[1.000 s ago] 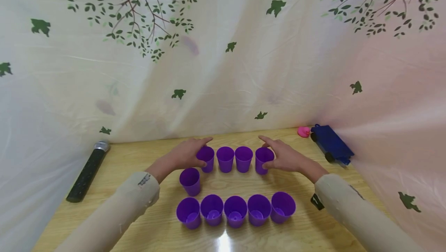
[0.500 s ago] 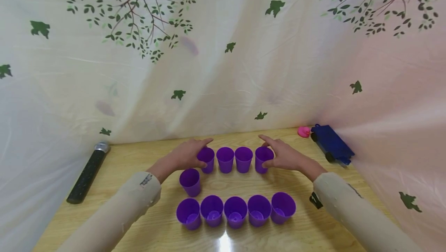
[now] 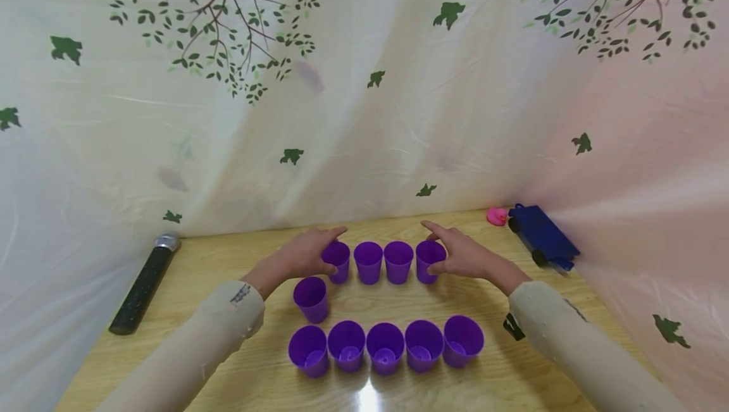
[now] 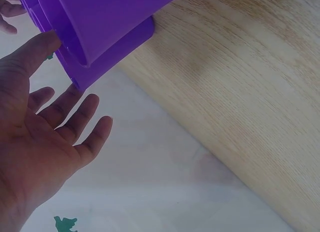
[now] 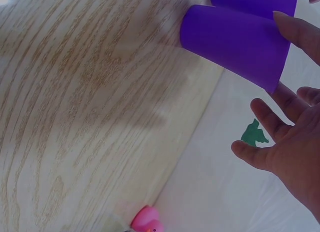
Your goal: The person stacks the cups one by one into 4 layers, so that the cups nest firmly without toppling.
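Note:
Purple cups stand upright, mouths up, in the head view. My left hand (image 3: 302,254) holds the leftmost back-row cup (image 3: 340,268) by its rim, thumb on the near side and fingers behind; the other fingers spread loosely in the left wrist view. At the other end of that row, my right hand (image 3: 467,255) pinches the rightmost cup (image 5: 235,46) the same way near its rim. Two cups, a left one (image 3: 367,266) and a right one (image 3: 398,266), stand between the hands. Nearer me is a single cup (image 3: 312,304) below the left hand.
A front row of several purple cups, one in its middle (image 3: 385,358), stands near me on the wooden table (image 3: 376,301). A black microphone (image 3: 142,288) lies left. A pink toy duck (image 3: 496,216) and blue toy cart (image 3: 541,235) sit back right, by the hanging sheet (image 3: 364,114).
The rightmost back-row cup has shifted very slightly left with my right hand. My left hand and the other cups look nearly unchanged.

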A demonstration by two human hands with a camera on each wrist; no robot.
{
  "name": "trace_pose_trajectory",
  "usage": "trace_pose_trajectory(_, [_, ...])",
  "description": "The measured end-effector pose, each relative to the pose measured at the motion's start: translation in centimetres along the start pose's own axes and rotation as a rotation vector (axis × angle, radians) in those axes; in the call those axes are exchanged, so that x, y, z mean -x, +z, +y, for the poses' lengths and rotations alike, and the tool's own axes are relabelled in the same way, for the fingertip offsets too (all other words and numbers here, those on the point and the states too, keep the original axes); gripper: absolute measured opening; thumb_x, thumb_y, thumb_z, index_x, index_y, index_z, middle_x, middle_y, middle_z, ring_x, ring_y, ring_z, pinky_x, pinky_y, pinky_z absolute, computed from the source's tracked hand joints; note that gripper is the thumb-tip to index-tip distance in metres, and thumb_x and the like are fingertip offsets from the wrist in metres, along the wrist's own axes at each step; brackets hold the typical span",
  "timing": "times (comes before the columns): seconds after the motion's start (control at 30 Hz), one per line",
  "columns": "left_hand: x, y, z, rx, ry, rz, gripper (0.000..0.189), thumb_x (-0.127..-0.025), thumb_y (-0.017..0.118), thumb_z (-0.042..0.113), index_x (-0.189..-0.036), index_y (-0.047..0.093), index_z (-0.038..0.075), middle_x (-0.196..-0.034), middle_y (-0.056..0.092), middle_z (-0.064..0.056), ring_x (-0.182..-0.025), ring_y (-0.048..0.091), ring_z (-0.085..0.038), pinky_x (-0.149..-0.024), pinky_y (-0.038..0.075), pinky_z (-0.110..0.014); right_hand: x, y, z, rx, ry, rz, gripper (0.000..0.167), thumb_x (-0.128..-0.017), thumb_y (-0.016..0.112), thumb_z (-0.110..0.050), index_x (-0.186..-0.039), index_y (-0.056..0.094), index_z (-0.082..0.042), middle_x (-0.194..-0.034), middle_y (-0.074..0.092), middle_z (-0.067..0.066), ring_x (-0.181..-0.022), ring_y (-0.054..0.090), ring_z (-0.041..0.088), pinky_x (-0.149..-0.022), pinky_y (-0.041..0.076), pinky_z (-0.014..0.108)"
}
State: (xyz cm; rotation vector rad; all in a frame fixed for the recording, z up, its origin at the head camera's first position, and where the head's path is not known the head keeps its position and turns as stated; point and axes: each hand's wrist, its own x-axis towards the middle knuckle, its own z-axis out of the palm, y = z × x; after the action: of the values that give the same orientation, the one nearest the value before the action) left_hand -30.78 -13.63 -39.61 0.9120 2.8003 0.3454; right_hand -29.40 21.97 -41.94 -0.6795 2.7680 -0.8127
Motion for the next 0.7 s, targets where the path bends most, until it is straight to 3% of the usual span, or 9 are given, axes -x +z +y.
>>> trace_pose_trajectory(0.7, [-0.29,0.22,0.05,0.016,-0.010,-0.015,0.085,-0.085,0.079,0.027,-0.156,0.035,0.009,-0.140,0.059,-0.016,-0.131,0.053,-0.038,-0.108,0.046,-0.051,-0.34,0.03,0.00,-0.007,-0.006,-0.008,0.099,-0.079,0.082,-0.023,-0.158,0.024,-0.007,-0.136,0.060,0.018,-0.133,0.047,0.043,-0.112,0.036,0.063])
